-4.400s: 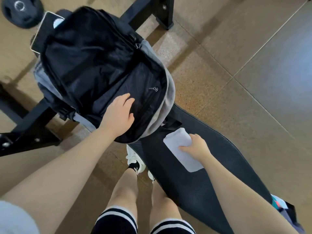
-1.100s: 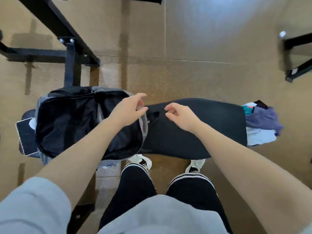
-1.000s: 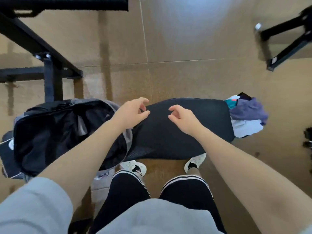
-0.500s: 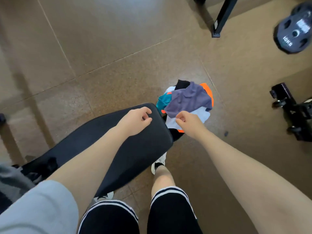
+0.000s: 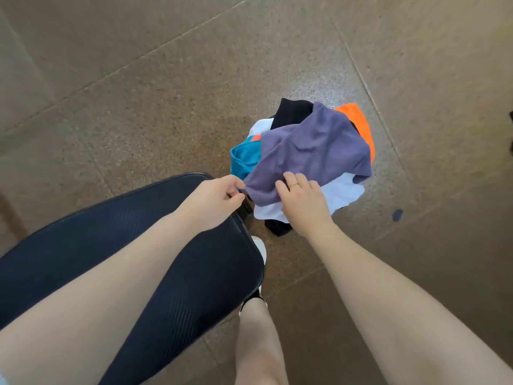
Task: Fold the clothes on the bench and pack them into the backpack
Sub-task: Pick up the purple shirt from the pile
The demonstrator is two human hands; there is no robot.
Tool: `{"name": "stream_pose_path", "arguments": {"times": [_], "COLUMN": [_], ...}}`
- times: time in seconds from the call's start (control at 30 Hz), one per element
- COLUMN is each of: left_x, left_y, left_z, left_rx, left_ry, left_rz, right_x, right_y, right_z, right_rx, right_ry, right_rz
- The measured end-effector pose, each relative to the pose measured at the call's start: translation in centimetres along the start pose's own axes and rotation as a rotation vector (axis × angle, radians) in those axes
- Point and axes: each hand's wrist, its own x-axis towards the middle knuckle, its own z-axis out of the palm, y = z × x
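Bare bench (image 5: 138,259) left of the clothes pile (image 5: 311,151); open floor (image 5: 166,79) beyond.

A crumpled purple garment (image 5: 313,151) tops the clothes pile (image 5: 302,165) of teal, white, black and orange at the black padded counter (image 5: 138,245) end.
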Motion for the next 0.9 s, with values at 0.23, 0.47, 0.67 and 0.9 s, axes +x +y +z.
{"name": "stream_pose_path", "arguments": {"times": [0.23, 0.47, 0.67, 0.9], "left_x": [0.3, -7.2, -18.1, -31.6], "left_y": [-1.3, 4.3, 9.0, 7.2], "left_z": [0.2, -5.0, -11.1, -13.9], "left_rx": [0.003, -0.127, -0.332, -0.604], "left_ry": [0.039, 0.105, 0.218, 0.482], "left_rz": [-0.021, 0.047, 0.222, 0.35], "right_x": [1.8, -4.1, -9.3, -14.0], "right_y": [1.2, 0.9, -3.1, -11.6], "right_z": [-0.4, -14.5, -25.9, -33.4], "right_rx": [0.026, 0.757, 0.996, 1.153], "right_ry": [0.32, 0.391, 0.267, 0.133], "right_rz": [-0.095, -0.163, -0.177, -0.211]}}
